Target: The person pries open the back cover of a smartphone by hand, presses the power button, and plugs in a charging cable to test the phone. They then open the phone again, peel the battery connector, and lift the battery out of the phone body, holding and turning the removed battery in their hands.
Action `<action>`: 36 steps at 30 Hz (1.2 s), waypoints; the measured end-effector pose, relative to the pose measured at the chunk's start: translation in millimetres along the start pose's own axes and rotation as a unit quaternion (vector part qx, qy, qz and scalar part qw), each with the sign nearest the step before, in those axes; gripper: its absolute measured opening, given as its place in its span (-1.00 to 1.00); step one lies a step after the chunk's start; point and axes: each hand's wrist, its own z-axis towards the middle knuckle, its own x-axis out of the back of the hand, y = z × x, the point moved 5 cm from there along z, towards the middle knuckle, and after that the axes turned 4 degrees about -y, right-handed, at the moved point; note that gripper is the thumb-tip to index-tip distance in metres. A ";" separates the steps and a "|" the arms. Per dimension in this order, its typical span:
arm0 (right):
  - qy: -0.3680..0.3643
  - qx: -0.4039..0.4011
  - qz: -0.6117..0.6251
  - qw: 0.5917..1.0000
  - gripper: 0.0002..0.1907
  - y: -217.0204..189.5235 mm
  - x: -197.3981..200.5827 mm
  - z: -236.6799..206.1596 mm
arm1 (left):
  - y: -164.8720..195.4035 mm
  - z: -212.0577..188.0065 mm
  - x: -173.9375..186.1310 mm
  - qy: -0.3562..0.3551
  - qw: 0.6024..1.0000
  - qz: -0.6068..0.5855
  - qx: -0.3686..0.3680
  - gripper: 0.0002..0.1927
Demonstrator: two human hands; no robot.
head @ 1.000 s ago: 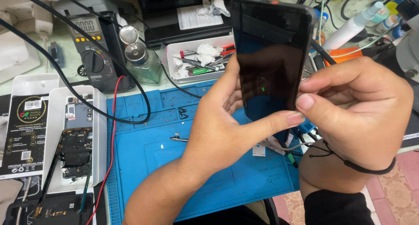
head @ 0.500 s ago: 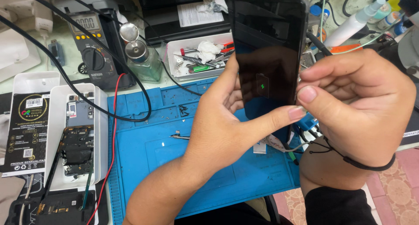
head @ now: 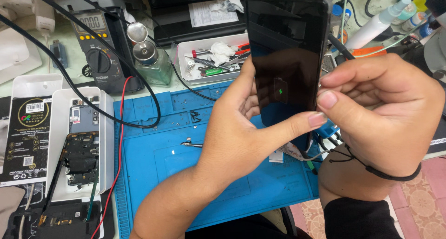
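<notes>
the black phone (head: 287,58) stands upright above the blue mat (head: 153,151), screen toward the camera, dark except for a small green charging mark near its middle. the left hand (head: 241,132) grips it from 9 o'clock, thumb laid across the lower edge of the screen and the other fingers (head: 246,88) curled along its left side. the right hand (head: 381,123) closes on the phone's right edge from 3 o'clock, fingers bent inward and thumb tip pressing at the lower right corner; a black cord loops round that wrist. a cable (head: 316,153) hangs from below the phone at 6 o'clock.

on the mat at 8 o'clock of the phone lie small tweezers (head: 191,145) and a few loose screws. at 10 o'clock sits a white tray (head: 186,51) of tools and crumpled tissue, just beside a glass dispenser bottle (head: 151,58). further toward 9 o'clock, a dark multimeter (head: 100,53) stands on the tabletop (head: 69,67), with black and red leads trailing down. at far 8 o'clock, an opened phone body (head: 82,146) rests in a white box.
</notes>
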 end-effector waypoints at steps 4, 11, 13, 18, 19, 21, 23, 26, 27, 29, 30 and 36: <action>-0.006 0.006 -0.016 1.000 -0.81 2.0 1.1 0.1 | 2.5 0.3 -0.8 -0.005 1.000 -0.001 -0.013 -0.37; -0.002 0.001 -0.012 1.000 -0.80 5.3 3.7 0.2 | 2.2 -0.5 0.2 -0.004 1.000 0.006 -0.001 -0.34; -0.004 0.006 -0.032 0.999 -0.80 5.4 4.7 0.5 | 2.6 -0.5 -0.1 -0.006 1.000 0.008 -0.008 -0.36; -0.007 0.007 -0.035 0.999 -0.80 7.4 6.0 0.3 | 2.2 -0.4 0.3 -0.004 1.000 0.006 -0.004 -0.36; -0.006 0.007 -0.028 1.000 -0.80 7.7 6.0 0.0 | 2.0 -0.4 0.3 -0.004 1.000 0.004 -0.001 -0.36; -0.004 0.007 -0.014 1.000 -0.81 8.1 5.8 -0.6 | 1.6 -0.5 0.4 -0.004 1.000 0.002 0.001 -0.36; -0.003 0.007 -0.012 1.000 -0.80 8.3 5.7 -0.7 | 1.5 -0.7 0.5 -0.007 1.000 0.004 -0.004 -0.36; -0.007 0.006 -0.024 1.000 -0.79 8.4 6.1 -0.3 | 1.2 -1.5 0.9 -0.009 1.000 0.010 -0.013 -0.37; -0.006 0.006 -0.027 1.000 -0.79 8.4 6.1 -0.2 | 0.7 -1.5 1.2 -0.008 1.000 0.014 -0.014 -0.37; -0.005 0.008 -0.031 0.999 -0.81 8.4 6.2 -0.3 | 0.1 -1.7 1.5 -0.005 1.000 0.017 -0.015 -0.37; -0.005 0.009 -0.033 0.999 -0.82 8.2 6.1 -0.7 | 0.0 -2.0 1.4 -0.005 1.000 0.017 -0.016 -0.37; 0.000 0.008 -0.015 1.000 -0.83 7.8 4.4 -2.5 | 1.3 -2.3 0.5 0.001 1.000 0.014 -0.009 -0.36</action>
